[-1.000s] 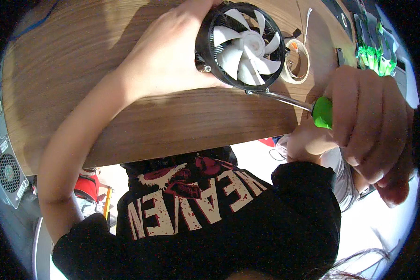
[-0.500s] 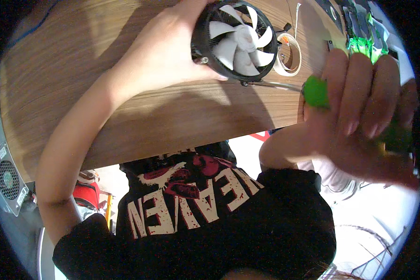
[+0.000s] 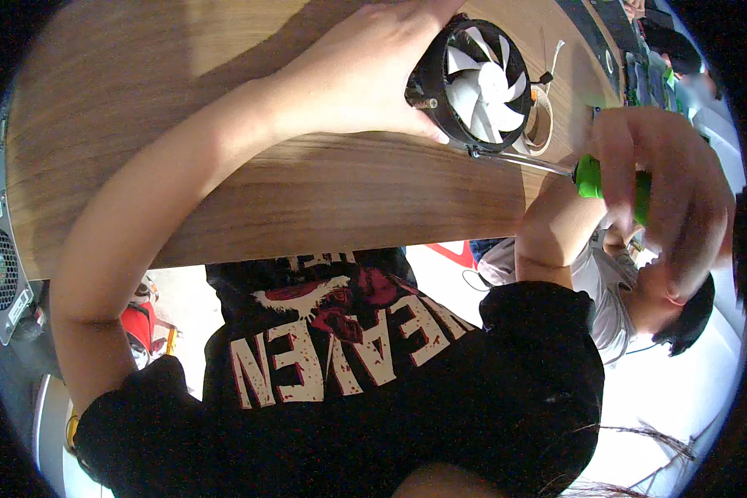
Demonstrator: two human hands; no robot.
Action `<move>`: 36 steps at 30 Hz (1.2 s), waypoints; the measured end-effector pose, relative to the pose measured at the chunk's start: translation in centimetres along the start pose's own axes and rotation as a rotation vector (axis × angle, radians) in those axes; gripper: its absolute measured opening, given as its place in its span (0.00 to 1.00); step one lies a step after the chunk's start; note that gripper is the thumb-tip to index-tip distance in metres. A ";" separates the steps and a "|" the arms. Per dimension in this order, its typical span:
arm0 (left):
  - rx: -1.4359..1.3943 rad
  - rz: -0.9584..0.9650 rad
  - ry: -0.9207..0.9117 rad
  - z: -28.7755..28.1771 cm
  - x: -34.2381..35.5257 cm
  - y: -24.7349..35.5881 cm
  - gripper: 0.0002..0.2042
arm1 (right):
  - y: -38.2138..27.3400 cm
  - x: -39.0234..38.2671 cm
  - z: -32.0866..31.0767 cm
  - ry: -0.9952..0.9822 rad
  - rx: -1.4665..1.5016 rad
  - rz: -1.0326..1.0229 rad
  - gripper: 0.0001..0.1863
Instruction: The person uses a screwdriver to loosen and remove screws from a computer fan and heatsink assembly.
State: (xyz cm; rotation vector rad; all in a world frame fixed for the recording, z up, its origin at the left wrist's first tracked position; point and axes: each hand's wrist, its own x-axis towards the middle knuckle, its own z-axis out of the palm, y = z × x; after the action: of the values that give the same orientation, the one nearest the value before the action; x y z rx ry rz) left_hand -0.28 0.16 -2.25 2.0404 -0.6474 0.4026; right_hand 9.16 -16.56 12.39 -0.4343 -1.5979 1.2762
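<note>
A round black CPU cooler fan (image 3: 488, 81) with white blades is tilted up over the wooden table, its blades facing me. My left hand (image 3: 394, 70) grips it from the left side, the thumb below and the fingers partly hidden behind it. A spring screw (image 3: 423, 103) sticks out near the thumb. In my right hand (image 3: 668, 166) is a screwdriver (image 3: 589, 176) with a green handle. Its metal shaft points left, with the tip at the small black part on the fan's lower edge. Motion blurs the right fingers, which are wrapped round the handle.
Behind the fan lies a roll of cream tape (image 3: 541, 124) on the wooden table (image 3: 324, 195). A grey metal computer part (image 3: 4, 266) with a vent stands at the far left. Another person (image 3: 622, 303) is at the right. Green packages (image 3: 639, 79) lie at the far right.
In the picture, the fan and both hands have shifted to the right. My right hand has turned about the screwdriver handle. Another person has come into view at the right.
</note>
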 end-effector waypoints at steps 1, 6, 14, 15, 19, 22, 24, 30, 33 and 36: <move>-0.059 0.011 0.001 -0.1 -0.1 -0.1 0.63 | 0.4 0.5 -0.1 -0.036 0.111 0.002 0.05; -0.020 -0.001 0.038 0.1 -0.2 -0.1 0.63 | 0.7 1.5 0.6 -0.146 0.250 0.070 0.10; -0.017 -0.069 0.021 0.1 -0.3 -0.3 0.62 | 1.1 1.0 2.3 0.258 0.210 -0.023 0.15; -0.002 -0.098 0.003 0.1 -0.3 -0.1 0.62 | 1.3 0.9 2.9 0.358 0.182 -0.103 0.14; -0.033 -0.200 -0.082 -0.5 -0.1 0.7 0.62 | 2.4 0.1 5.7 0.694 -0.013 -0.345 0.12; -0.166 -0.286 -0.110 -0.8 0.0 1.1 0.63 | 2.2 -0.6 7.3 0.986 -0.199 -0.433 0.10; -0.135 -0.307 -0.117 -0.8 -0.1 1.1 0.64 | 1.8 -0.3 8.2 1.185 -0.413 -0.324 0.11; -0.006 -0.219 -0.092 -0.9 -0.2 0.6 0.67 | 2.5 3.4 10.5 1.620 -0.962 -0.065 0.15; -0.143 -0.336 -0.146 -1.1 0.0 0.8 0.68 | 2.7 4.1 10.0 1.575 -0.916 -0.068 0.15; -0.129 -0.297 -0.110 -1.4 0.4 1.5 0.67 | 2.1 3.4 9.2 1.355 -0.842 -0.042 0.15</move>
State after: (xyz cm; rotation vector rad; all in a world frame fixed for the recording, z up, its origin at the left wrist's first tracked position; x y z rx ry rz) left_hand -0.91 0.64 -0.30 2.0049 -0.4147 0.0734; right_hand -0.80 -17.92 12.68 -1.3924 -0.8026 0.0002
